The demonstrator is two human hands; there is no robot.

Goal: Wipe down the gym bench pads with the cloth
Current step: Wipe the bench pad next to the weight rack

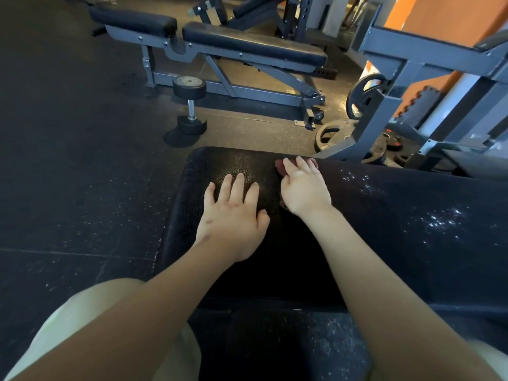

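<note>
A black textured bench pad (371,221) fills the middle and right of the head view, with white specks scattered on its right part. My left hand (233,215) lies flat on the pad's left end, fingers straight and spread. My right hand (303,185) presses a dark reddish cloth (279,166) against the pad near its far edge. Only small bits of the cloth show beyond the fingertips and under the heel of the hand; the rest is hidden under the palm.
An adjustable bench with black pads (247,45) stands across the floor ahead. A dumbbell (190,105) stands on end in front of it. Weight plates (365,94) and a grey steel rack (428,78) crowd the right. Dark rubber floor (68,160) lies to the left.
</note>
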